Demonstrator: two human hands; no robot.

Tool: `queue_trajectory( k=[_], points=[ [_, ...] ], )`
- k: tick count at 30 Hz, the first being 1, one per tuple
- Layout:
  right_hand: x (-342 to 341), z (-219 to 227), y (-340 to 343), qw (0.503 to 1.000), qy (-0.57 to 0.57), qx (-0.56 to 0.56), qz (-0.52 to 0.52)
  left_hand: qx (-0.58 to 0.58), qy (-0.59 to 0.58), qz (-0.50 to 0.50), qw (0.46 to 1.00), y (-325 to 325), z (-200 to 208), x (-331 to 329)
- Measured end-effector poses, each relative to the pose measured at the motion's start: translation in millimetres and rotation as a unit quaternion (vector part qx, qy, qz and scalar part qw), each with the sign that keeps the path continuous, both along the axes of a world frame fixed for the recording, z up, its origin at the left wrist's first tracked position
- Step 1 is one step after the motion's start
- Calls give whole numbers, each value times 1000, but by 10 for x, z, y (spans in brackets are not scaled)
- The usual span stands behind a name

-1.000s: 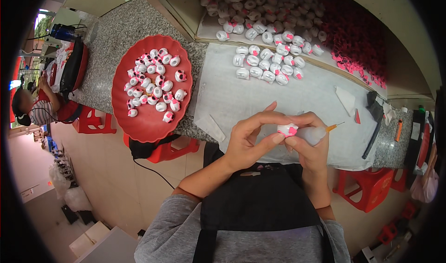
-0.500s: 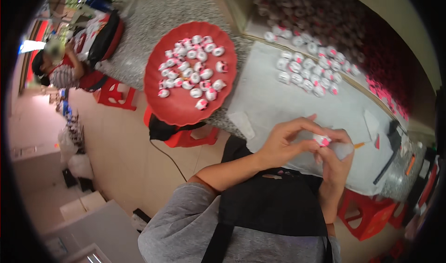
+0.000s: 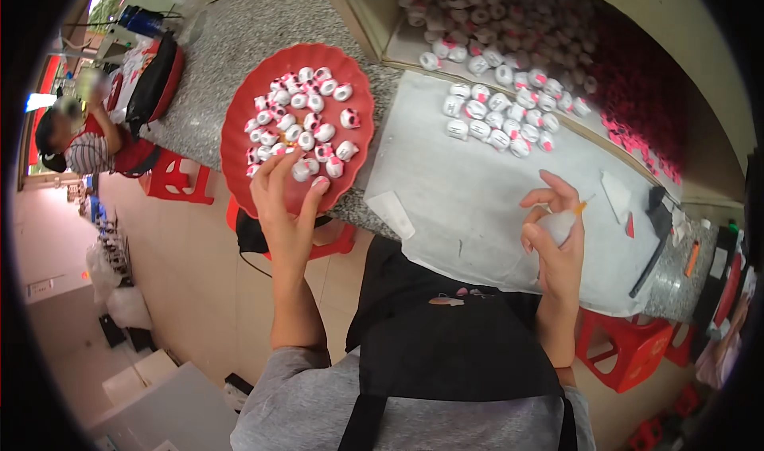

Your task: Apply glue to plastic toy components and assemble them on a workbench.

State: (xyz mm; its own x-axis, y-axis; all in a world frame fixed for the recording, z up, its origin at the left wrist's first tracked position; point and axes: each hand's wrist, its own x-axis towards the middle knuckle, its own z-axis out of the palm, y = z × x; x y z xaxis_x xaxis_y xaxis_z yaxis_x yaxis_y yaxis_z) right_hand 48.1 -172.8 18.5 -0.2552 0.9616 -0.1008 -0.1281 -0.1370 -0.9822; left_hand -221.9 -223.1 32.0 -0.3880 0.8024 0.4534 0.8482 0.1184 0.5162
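My left hand [image 3: 282,210] reaches over the near rim of a red scalloped plate [image 3: 239,182]. Its thumb and fingers are spread around a small white figure piece [image 3: 302,170] with pink details; whether they touch it cannot be told. Several similar white and pink pieces [image 3: 317,101] lie in the plate. Over the white paper sheet [image 3: 469,196], my right hand [image 3: 559,256] is closed around a small translucent squeeze bottle [image 3: 558,226] with a thin orange needle tip pointing up and right.
White pieces stand in rows [image 3: 497,121] at the sheet's far side. Behind them a shelf holds a heap of white pieces [image 3: 493,13] and pink parts [image 3: 637,144]. A black tool [image 3: 651,256] lies at right. Red stools [image 3: 625,347] stand below; another person [image 3: 99,140] sits at far left.
My hands have parted. My left hand has moved left from the sheet to the plate, and the piece held between both hands is gone from there. The bottle stays in my right hand.
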Motion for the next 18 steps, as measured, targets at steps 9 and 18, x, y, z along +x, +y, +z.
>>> queue_trajectory(
  k=[9,18],
  points=[
    [574,29,-183,991,66,-36,-108,5,-54,-415,908,707,67,1214],
    [1216,-57,-406,955,67,8,-289,-4,-33,-578,816,1223,120,2240]
  ],
)
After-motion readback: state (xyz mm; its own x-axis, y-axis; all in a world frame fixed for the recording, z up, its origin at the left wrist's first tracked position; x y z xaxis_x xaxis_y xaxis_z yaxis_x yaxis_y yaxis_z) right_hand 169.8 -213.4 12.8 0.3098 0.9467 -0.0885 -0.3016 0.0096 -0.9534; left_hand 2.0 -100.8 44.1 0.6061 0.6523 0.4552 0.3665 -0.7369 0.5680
